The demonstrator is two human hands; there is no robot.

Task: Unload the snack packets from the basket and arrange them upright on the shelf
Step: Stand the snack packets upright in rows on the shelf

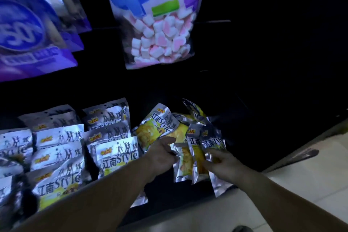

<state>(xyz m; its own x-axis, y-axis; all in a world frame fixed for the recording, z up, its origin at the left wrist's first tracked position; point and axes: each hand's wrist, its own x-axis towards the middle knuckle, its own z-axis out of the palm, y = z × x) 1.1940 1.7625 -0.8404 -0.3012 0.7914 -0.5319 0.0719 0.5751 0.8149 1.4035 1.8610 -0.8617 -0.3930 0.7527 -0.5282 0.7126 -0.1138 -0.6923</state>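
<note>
— Where are the snack packets (58, 156) at this moment?

— Most of them stand upright in close rows on the left part of the dark shelf (165, 186). They are silver and yellow, with "Style" printed on the front. On the right of the rows there is an untidy group. There one tilted packet (157, 125) leans to the side, and some others behind it lie crossed over each other.

— And the hands?

— Both arms reach in from below. The left hand (162, 154) is at the untidy group. Its thumb and curled fingers pinch the silver top edge of a standing packet (183, 164), which shows yellow chips on the front. The right hand (224, 165) is just beside it, on the right. Its fingers touch the neighbour packet (197, 154), but I cannot tell whether they really grip it or only rest against it, because the light is weak there.

— What is around?

— Above the shelf hangs a marshmallow bag (156, 24) with pink and white pieces visible through its clear lower part. At the upper left are blue and purple bags (28, 34), quite blurred. At the lower right a pale tiled floor (301, 184) is visible.
</note>
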